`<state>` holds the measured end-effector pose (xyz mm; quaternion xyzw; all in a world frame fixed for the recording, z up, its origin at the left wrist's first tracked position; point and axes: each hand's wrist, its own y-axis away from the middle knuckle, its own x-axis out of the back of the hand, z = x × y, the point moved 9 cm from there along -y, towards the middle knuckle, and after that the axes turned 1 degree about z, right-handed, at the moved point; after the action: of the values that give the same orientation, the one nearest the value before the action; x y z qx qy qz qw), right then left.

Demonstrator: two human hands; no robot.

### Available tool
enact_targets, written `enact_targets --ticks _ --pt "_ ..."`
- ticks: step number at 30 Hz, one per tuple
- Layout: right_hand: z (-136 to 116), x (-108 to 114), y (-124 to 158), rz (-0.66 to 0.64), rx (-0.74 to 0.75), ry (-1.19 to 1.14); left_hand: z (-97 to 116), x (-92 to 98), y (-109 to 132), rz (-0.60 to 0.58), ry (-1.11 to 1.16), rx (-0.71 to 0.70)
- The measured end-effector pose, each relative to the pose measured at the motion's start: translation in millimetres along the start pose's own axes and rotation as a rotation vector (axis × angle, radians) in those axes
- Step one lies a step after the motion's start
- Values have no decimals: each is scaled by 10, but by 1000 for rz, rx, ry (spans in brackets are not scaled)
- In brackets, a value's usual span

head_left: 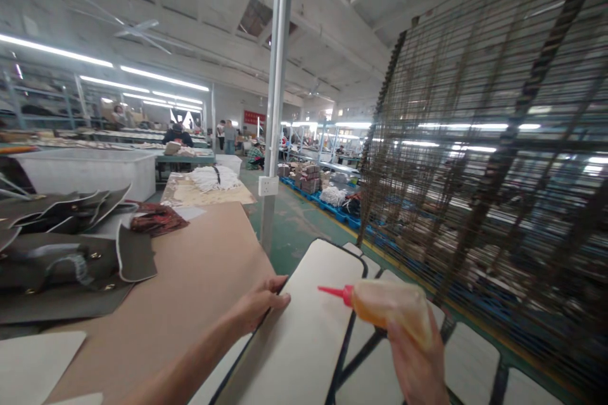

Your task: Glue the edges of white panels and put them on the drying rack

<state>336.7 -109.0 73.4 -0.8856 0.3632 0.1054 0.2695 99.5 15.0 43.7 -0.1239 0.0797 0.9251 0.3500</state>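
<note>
My left hand (pixel 266 302) grips the left edge of a long cream panel (pixel 304 323) with rounded corners and a dark rim, its thumb lying on top. In my right hand (pixel 418 354) is a squeeze bottle (pixel 394 307) of amber liquid, tilted on its side. The bottle's red nozzle (pixel 335 292) points left over the panel; whether the tip touches the surface I cannot tell. More cream panels (pixel 470 354) with dark edges lie beneath and to the right of the held one.
A tan-topped table (pixel 190 278) stands at the left, bearing dark grey cut pieces (pixel 71 266) and a reddish-brown bundle (pixel 159 219). Behind it is a white bin (pixel 90 171). A metal post (pixel 273 107) rises ahead, and a tall wire rack (pixel 475 158) stands at the right. People sit and stand farther back.
</note>
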Motion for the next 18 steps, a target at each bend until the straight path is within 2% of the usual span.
enact_targets --ticks 2,3,7,9,12,15,18 --pt "-24 -6 -119 48 -16 -29 22 -26 -3 9 0 -12" --pt "-7 -19 -93 47 -26 -32 31 -13 -11 22 3 -14" --pt "195 -116 357 -81 -120 4 61 118 -43 74 -9 -16" --pt "193 -158 471 -125 -105 40 85 161 -30 88 -22 -25" --pt "83 -216 268 -95 -96 -40 117 139 25 80 -41 -24" --pt "-25 -208 24 -3 -45 -98 163 123 73 71 -59 -29" --pt "72 -259 162 -70 -75 -45 187 225 82 74 -42 -32"
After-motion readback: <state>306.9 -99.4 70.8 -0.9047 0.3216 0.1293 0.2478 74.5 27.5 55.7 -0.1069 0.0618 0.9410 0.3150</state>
